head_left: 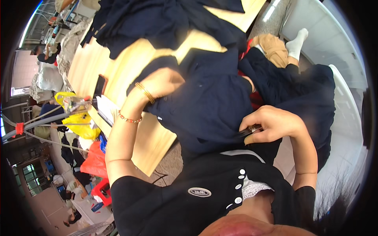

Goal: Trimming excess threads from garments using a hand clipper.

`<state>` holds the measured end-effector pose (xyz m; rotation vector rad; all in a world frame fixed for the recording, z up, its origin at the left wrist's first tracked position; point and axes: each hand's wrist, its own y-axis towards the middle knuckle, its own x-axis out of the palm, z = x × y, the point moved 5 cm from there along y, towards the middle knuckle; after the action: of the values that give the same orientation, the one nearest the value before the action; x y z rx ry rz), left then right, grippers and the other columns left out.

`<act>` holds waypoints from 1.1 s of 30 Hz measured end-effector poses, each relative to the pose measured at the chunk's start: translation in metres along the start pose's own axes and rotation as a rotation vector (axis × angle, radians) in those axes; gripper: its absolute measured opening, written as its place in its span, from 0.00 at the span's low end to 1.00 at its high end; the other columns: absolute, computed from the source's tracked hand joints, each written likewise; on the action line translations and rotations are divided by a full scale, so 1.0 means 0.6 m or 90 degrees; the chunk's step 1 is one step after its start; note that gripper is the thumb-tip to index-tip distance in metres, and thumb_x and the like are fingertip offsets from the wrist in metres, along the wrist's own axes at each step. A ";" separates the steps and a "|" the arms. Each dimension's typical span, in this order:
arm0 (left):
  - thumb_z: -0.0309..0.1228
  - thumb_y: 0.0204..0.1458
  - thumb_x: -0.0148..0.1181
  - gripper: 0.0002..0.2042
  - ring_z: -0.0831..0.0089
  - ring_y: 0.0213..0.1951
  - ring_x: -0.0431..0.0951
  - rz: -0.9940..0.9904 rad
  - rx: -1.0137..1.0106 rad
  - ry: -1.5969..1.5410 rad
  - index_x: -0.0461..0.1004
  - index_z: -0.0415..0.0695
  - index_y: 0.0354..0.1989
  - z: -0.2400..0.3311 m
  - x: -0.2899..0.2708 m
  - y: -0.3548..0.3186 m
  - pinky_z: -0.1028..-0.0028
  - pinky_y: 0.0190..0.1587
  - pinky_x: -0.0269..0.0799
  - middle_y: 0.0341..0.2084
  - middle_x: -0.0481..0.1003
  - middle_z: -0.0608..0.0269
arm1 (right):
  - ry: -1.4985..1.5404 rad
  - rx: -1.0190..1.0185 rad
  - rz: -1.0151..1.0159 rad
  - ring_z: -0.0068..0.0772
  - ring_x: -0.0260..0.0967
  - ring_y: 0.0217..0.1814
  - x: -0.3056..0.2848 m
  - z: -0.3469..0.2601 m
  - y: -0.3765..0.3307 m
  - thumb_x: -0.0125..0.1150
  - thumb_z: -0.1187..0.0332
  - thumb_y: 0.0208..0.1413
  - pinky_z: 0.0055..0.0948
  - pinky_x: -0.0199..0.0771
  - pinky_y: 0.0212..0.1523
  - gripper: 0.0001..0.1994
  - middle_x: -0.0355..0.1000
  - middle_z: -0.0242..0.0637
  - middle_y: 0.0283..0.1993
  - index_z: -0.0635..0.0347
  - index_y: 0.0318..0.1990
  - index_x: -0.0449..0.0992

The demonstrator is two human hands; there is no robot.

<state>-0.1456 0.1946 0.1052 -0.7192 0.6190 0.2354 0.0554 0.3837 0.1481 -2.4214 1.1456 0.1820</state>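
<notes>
Nearest the body, the right hand [275,126] has its grip closed around a small dark metal tool [249,131], the fingers curled over it and pressing it against the near edge of the dark navy fabric garment [208,106]; what kind of tool it is cannot be told. That garment lies draped from the person's lap up onto the pale wooden surface [153,137]. Farther out, the left hand [165,83], with gold bangles and a red bead bracelet on its wrist, has its grip closed on a fold of the same navy fabric, bunching it up over the surface. Just left of it a dark flat phone [99,86] lies on the wood. Beyond, more heaped dark navy cloth [157,23] covers the far end of the surface.
</notes>
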 end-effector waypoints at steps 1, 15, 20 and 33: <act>0.24 0.52 0.54 0.11 0.76 0.35 0.77 -0.042 0.031 -0.141 0.76 0.32 0.41 -0.011 0.013 0.001 0.78 0.42 0.72 0.34 0.79 0.61 | 0.034 -0.010 0.047 0.24 0.66 0.23 -0.014 0.001 -0.008 0.68 0.71 0.44 0.23 0.65 0.26 0.13 0.72 0.35 0.24 0.65 0.38 0.76; 0.24 0.52 0.59 0.09 0.79 0.37 0.77 0.042 -0.007 -0.463 0.77 0.37 0.41 -0.054 -0.005 0.013 0.79 0.45 0.73 0.35 0.79 0.64 | 0.113 -0.063 0.483 0.12 0.52 0.27 -0.091 0.032 -0.042 0.62 0.76 0.50 0.15 0.54 0.27 0.19 0.55 0.21 0.26 0.60 0.52 0.69; 0.23 0.53 0.58 0.11 0.77 0.40 0.78 0.188 0.039 -0.641 0.76 0.38 0.45 0.013 -0.118 0.015 0.79 0.46 0.73 0.38 0.79 0.61 | 0.087 -0.099 0.557 0.15 0.61 0.41 -0.097 0.025 -0.064 0.57 0.73 0.56 0.14 0.59 0.44 0.18 0.68 0.30 0.44 0.67 0.54 0.66; 0.24 0.54 0.56 0.10 0.78 0.42 0.77 -0.026 0.247 -0.713 0.76 0.35 0.44 0.273 0.001 0.022 0.83 0.48 0.69 0.39 0.78 0.61 | -0.437 -0.259 0.794 0.24 0.65 0.32 -0.093 -0.041 -0.119 0.65 0.79 0.45 0.21 0.65 0.32 0.22 0.69 0.35 0.35 0.62 0.51 0.75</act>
<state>-0.0774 0.3154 0.1937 -0.1438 -0.4175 0.4165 0.0718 0.4510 0.2114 -1.2845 2.1414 1.5668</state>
